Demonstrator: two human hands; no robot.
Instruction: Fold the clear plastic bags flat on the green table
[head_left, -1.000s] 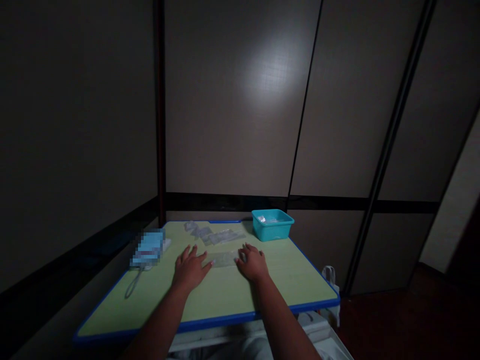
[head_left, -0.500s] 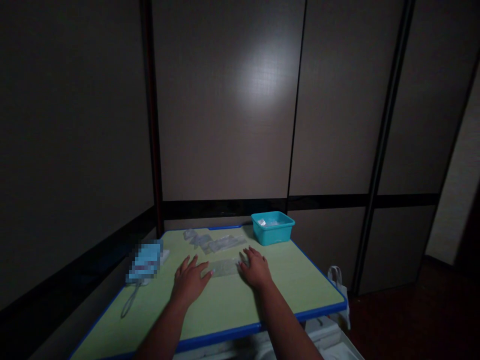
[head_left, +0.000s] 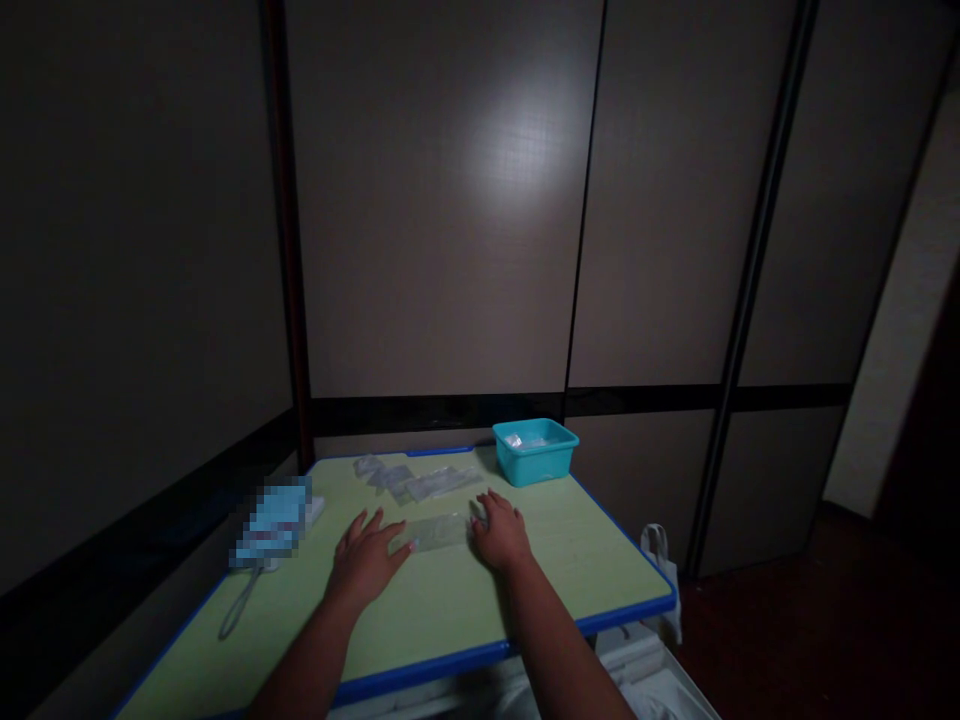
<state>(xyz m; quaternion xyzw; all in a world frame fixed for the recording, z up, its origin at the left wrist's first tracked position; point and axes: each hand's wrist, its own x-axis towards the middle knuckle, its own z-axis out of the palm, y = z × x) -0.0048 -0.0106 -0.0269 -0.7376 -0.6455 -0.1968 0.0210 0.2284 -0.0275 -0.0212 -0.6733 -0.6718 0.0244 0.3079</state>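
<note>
A clear, flat plastic bag (head_left: 439,533) lies crosswise on the pale green tabletop (head_left: 427,610). My left hand (head_left: 365,558) rests at the bag's left end, fingers spread and thumb touching it. At the right end is my right hand (head_left: 501,530), its fingers apart and slightly bent, its fingertips on or just beside the bag's edge. Beyond my hands, more clear plastic bags (head_left: 442,483) lie loosely overlapped. To their right a turquoise plastic basin (head_left: 535,464) holds some clear plastic pieces.
A blurred-out light blue item (head_left: 274,520) with a strap loop lies at the table's left edge. Blue edging (head_left: 637,612) runs round the tabletop. A white bag (head_left: 660,560) hangs or stands at the right. Dark cabinet panels (head_left: 435,200) rise behind.
The whole view has shifted slightly, so everything appears a little farther left. Both hands stay at the ends of the same bag, with hardly any movement over the table.
</note>
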